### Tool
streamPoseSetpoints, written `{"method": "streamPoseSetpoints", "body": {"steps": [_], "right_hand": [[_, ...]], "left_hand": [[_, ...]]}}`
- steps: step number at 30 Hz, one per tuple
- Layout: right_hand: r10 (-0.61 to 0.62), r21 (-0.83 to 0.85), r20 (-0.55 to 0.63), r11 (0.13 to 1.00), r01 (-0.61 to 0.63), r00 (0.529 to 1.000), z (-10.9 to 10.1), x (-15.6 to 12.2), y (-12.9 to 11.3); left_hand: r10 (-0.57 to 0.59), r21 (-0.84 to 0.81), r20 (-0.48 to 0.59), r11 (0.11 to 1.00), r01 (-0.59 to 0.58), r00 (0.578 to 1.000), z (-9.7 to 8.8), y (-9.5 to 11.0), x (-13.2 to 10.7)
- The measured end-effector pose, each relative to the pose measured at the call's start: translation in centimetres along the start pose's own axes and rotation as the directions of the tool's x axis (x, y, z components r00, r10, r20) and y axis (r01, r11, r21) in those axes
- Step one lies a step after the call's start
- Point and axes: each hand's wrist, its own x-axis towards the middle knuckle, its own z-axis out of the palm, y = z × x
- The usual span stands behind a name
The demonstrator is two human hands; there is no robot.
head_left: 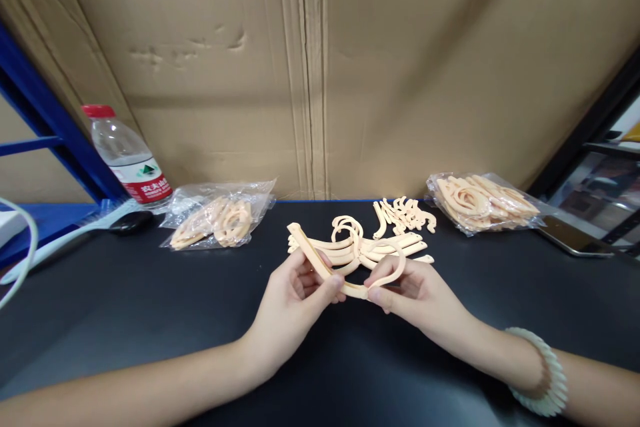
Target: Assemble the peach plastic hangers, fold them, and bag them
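My left hand (300, 290) is closed around a long, beige curved strip (313, 255) that looks like a clothes hanger arm, tilted up to the left. Between the thumb and fingers of my right hand (415, 290) is a beige hook-shaped piece (399, 261), curling upward. Its lower end meets the strip's right end between my hands; whether they are joined I cannot tell. Just behind my fingers lies a group of beige hanger arms (407, 245) with curved hooks (349, 221), partly hidden by my hands.
Small beige curved pieces (404, 215) lie behind the hanger arms. Clear bags of beige parts sit on the left (234, 223) and right (473, 203). A bottle (131, 159) stands at the back left, and a phone (575, 239) lies far right. Cardboard (225, 80) walls off the back.
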Motion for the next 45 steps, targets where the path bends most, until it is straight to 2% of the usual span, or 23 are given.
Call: {"method": "streamPoseSetpoints", "body": {"steps": [4,8,12,15,17,19,22,24,25,29,33,38,41,43,45], "right_hand": [[0.04,0.008,0.014,0.999,-0.04,0.999,0.1,0.0,0.3],[0.087,0.059,0.05,0.994,-0.09,0.995,0.5,0.0,0.0],[0.141,0.114,-0.015,0.984,-0.138,0.99,0.1,0.2,-0.6],[0.062,0.036,-0.107,0.998,-0.058,0.992,-1.5,1.1,-1.2],[-0.063,-0.145,-0.157,0.989,0.04,0.986,-3.4,2.2,-1.5],[-0.219,-0.413,-0.148,0.9,0.141,0.964,-5.6,3.5,-1.6],[-0.37,-0.726,0.053,0.624,0.29,0.928,-8.5,5.5,-1.3],[-0.372,-0.789,0.195,0.49,0.37,0.908,-9.5,6.5,-0.8],[-0.355,-0.798,0.246,0.453,0.396,0.902,-9.7,6.9,-0.5],[-0.267,-0.828,0.336,0.373,0.418,0.903,-9.7,7.5,0.6],[-0.189,-0.832,0.368,0.369,0.414,0.91,-9.7,7.9,1.2],[-0.207,-0.82,0.361,0.395,0.415,0.909,-9.8,8.1,1.2],[-0.271,-0.814,0.328,0.405,0.417,0.905,-9.4,7.8,1.0],[-0.373,-0.809,0.248,0.429,0.403,0.894,-8.9,7.5,0.7],[-0.477,-0.771,0.129,0.503,0.391,0.869,-8.2,7.0,0.2]], "left_hand": [[-0.014,-0.016,0.044,1.0,0.014,0.999,0.1,-0.1,0.0],[-0.06,0.018,0.16,0.998,0.057,0.985,0.1,-0.4,-0.2],[-0.111,0.131,0.193,0.988,0.087,0.975,0.1,-0.4,-0.2],[-0.111,0.172,0.201,0.982,0.077,0.973,0.1,-0.4,-0.1],[-0.105,0.159,0.195,0.984,0.074,0.975,0.0,-0.4,0.1],[-0.113,0.132,0.18,0.987,0.089,0.977,-0.1,-0.4,0.2],[-0.127,0.091,0.165,0.989,0.114,0.978,-0.2,-0.4,0.3],[-0.135,0.061,0.152,0.99,0.127,0.979,-0.2,-0.4,0.3],[-0.138,0.051,0.145,0.99,0.132,0.98,-0.2,-0.4,0.3],[-0.152,0.041,0.105,0.988,0.149,0.983,-0.2,-0.2,0.3],[-0.181,0.034,0.061,0.983,0.179,0.982,-0.1,0.2,0.1],[-0.154,-0.001,0.079,0.988,0.155,0.985,-0.2,0.0,0.1],[-0.124,0.008,0.099,0.992,0.124,0.987,-0.3,-0.3,0.2],[-0.113,0.03,0.097,0.993,0.11,0.989,-0.3,-0.4,0.3],[-0.111,0.051,0.095,0.993,0.106,0.989,-0.2,-0.3,0.3]]}}
